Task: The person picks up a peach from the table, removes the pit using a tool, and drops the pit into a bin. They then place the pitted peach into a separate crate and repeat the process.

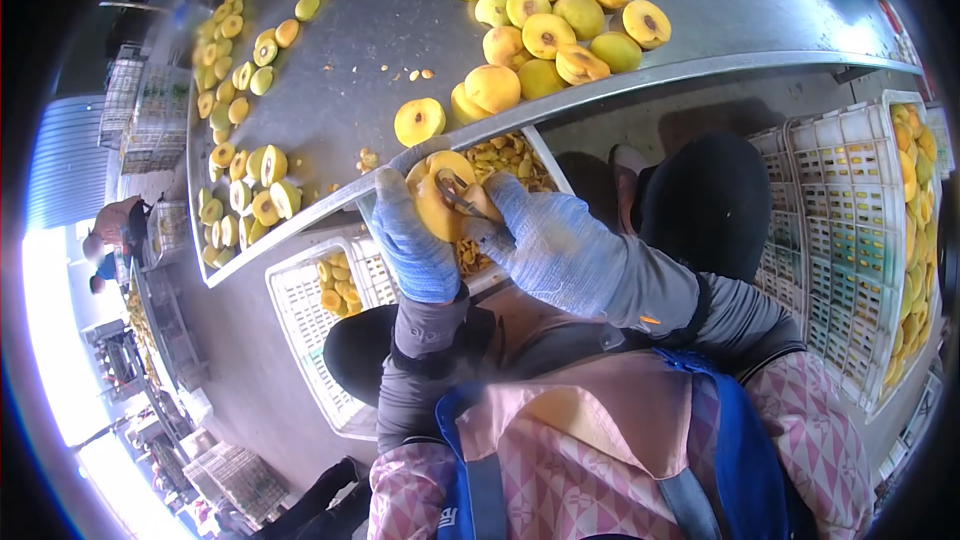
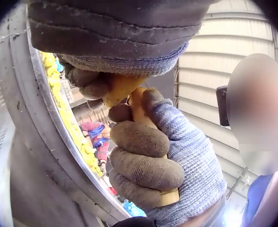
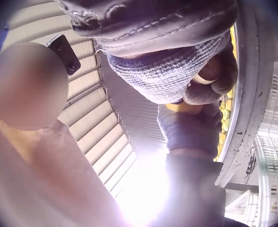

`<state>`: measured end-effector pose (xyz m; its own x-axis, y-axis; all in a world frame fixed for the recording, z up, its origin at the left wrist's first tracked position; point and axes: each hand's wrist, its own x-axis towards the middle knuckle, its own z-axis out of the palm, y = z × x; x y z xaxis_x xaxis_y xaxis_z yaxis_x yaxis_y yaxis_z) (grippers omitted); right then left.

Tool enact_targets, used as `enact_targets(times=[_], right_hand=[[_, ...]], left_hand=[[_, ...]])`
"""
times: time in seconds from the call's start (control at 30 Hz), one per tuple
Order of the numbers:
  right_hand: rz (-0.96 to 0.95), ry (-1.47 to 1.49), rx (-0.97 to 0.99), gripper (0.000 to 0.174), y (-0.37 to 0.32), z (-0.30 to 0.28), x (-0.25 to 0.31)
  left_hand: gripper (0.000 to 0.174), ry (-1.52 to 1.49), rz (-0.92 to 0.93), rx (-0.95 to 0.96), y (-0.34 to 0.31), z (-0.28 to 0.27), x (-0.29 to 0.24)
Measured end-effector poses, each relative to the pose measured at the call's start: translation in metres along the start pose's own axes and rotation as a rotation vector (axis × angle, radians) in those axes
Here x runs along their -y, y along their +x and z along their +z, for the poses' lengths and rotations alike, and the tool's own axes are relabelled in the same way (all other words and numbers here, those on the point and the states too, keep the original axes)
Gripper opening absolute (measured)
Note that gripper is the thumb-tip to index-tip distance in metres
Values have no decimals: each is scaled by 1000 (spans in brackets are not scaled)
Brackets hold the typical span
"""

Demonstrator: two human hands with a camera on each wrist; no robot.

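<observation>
Both hands meet over the near edge of the metal table and wear blue-grey knitted gloves with dark, soiled fingers. My left hand [image 1: 415, 250] grips a yellow peach half [image 1: 428, 212], cut side up. In my right hand [image 1: 575, 250] is a pitting knife, its curved metal blade [image 1: 456, 192] lying at the peach's centre. The left wrist view shows the right fingers wrapped round the knife's pale handle [image 2: 169, 197]. Below the hands sits a box of pits and scraps [image 1: 515, 155], partly hidden by them.
On the metal table [image 1: 370, 40] lie a pile of halved peaches [image 1: 545, 35] and a line of pitted halves [image 1: 265, 50]. A white crate [image 1: 300, 315] with peaches stands at lower left, and taller filled crates [image 1: 840, 230] stand at right. Another person [image 2: 97, 135] is across the table.
</observation>
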<state>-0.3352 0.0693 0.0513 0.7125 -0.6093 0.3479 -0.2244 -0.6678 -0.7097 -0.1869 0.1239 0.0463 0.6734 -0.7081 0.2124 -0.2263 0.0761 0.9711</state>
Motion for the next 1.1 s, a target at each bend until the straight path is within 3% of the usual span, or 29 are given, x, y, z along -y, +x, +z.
enact_targets(times=[0.07,0.17,0.4,0.5,0.57,0.7,0.77,0.97,1.1], right_hand=[[42,17,15,35,0,-3,1],[-19,-33,29,36,1,-8,0],[-49,-58,60,33,2,-16,3],[-35,-83,106,34,4,-22,6],[-22,-112,157,36,2,-24,6],[-101,-92,106,36,-3,-14,-4],[-117,-67,86,36,-4,-12,-4],[18,-101,92,35,0,-14,5],[-40,-47,111,36,0,-17,4]], left_hand=[[51,-317,-217,-9,-1,2,-10],[60,-316,-329,39,-2,2,-19],[52,-404,-309,102,-5,-5,-9],[45,-344,-140,146,-7,-14,3],[42,-582,-338,248,-4,-20,6],[41,-499,-476,197,3,-13,-14],[49,-498,-643,219,10,-21,-6],[54,-549,-418,147,-1,6,-36],[59,-393,-484,67,-3,-7,-17]])
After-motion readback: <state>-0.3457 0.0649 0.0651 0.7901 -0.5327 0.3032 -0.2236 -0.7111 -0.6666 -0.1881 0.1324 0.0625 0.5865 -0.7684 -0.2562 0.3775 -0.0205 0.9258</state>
